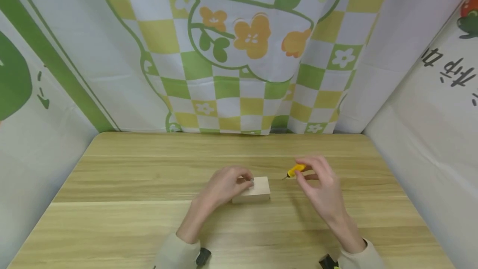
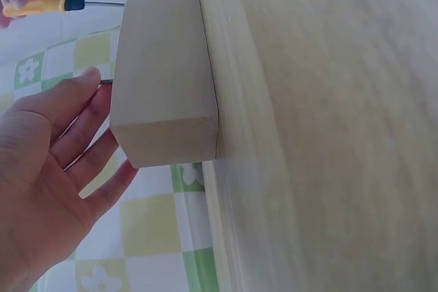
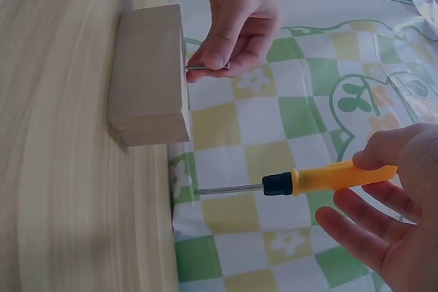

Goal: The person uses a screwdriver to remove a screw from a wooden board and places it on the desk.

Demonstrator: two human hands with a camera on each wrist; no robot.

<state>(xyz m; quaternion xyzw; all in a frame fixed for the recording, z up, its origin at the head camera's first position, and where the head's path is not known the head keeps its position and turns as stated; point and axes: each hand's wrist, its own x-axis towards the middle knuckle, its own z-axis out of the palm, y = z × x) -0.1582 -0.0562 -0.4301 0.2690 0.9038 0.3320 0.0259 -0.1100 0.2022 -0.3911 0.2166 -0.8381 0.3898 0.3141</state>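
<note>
A pale wooden block lies on the table in front of me. At its upper face, my left hand pinches a thin metal screw between thumb and forefinger, its end touching or very near the wood. My right hand holds a yellow screwdriver by the handle, right of the block. In the right wrist view, the screwdriver's shaft is apart from both block and screw. Whether the screw's tip has entered the wood cannot be told.
The wood-grain table extends to both sides of the block. A checked, flower-printed cloth hangs behind the table's far edge. White printed sheets stand at left and right.
</note>
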